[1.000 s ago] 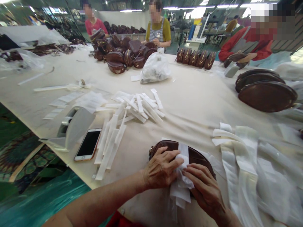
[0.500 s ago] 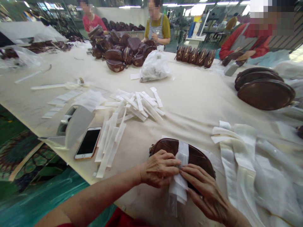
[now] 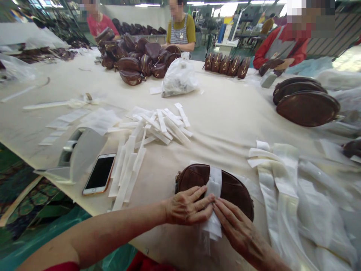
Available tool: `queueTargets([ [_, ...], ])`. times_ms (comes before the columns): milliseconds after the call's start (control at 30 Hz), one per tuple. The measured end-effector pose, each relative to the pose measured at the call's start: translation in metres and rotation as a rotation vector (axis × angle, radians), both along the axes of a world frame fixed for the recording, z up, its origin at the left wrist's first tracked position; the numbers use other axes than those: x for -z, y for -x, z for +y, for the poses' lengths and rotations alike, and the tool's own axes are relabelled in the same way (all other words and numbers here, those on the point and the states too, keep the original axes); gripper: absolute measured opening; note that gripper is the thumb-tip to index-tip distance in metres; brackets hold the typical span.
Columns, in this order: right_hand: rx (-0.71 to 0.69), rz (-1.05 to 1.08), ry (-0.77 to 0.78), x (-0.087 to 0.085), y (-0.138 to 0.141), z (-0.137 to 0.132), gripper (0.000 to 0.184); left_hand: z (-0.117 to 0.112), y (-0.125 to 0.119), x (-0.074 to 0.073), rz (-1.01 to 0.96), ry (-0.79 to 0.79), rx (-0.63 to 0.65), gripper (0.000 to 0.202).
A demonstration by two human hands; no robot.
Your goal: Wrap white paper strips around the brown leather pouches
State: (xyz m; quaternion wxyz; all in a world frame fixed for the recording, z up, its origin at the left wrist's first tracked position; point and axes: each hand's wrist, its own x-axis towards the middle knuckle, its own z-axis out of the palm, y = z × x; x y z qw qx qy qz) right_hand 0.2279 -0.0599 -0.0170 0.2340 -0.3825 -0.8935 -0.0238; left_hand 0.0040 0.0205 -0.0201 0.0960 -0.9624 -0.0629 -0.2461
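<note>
A dark brown handbag (image 3: 238, 190) lies flat on the table in front of me, a gold-coloured metal fitting at its left end. Across its middle runs a white strip (image 3: 216, 175), with more white layers hanging past the near edge. My left hand (image 3: 188, 206) comes in from the left, its fingers closed onto the strip. From the right, my right hand (image 3: 235, 222) meets it there with fingers held together on the same strip. The fingertips of both hands nearly touch over the bag, and they hide part of the strip beneath them.
Left of the bag are loose white strips (image 3: 128, 173), a phone (image 3: 100, 174) and a grey tape dispenser (image 3: 81, 150). Wider white strips (image 3: 284, 195) lie right. Brown bags (image 3: 129, 67) are piled farther back near a white plastic bag (image 3: 180, 79). Co-workers (image 3: 180, 34) stand across the table.
My right hand's thumb side has drawn in towards its fingers, and the two hands' fingertips have come together over the strip. The whole view has shifted slightly; the bag stays in place.
</note>
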Motion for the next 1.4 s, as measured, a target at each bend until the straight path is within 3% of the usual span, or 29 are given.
queueTargets([
  [133,0.022,0.004,-0.073,0.012,0.002,-0.002,0.056,-0.001,-0.003,0.019,-0.033,-0.037,-0.019,0.020],
  [233,0.028,-0.043,-0.075,0.007,0.003,0.000,0.055,0.001,-0.004,0.022,-0.008,-0.019,0.002,0.019],
  [400,-0.009,-0.154,0.028,-0.012,-0.002,0.002,0.054,0.003,-0.003,0.015,-0.007,0.033,0.010,0.018],
  [633,-0.012,-0.099,0.166,-0.024,-0.014,0.014,0.075,0.011,0.000,0.003,0.067,0.138,0.023,0.021],
  [900,-0.071,-0.129,0.330,-0.041,-0.021,0.021,0.085,0.016,-0.001,-0.005,0.059,0.215,0.029,0.025],
  [1033,-0.096,-0.138,0.369,-0.031,-0.024,0.020,0.084,0.015,-0.002,-0.004,0.081,0.221,0.026,0.024],
  [1233,-0.092,-0.138,0.108,0.004,-0.024,0.007,0.063,0.009,-0.002,0.005,0.047,0.172,0.022,0.022],
  [1400,-0.048,-0.124,0.074,0.008,-0.020,0.002,0.056,0.008,-0.001,0.012,-0.016,0.115,0.028,0.020],
])
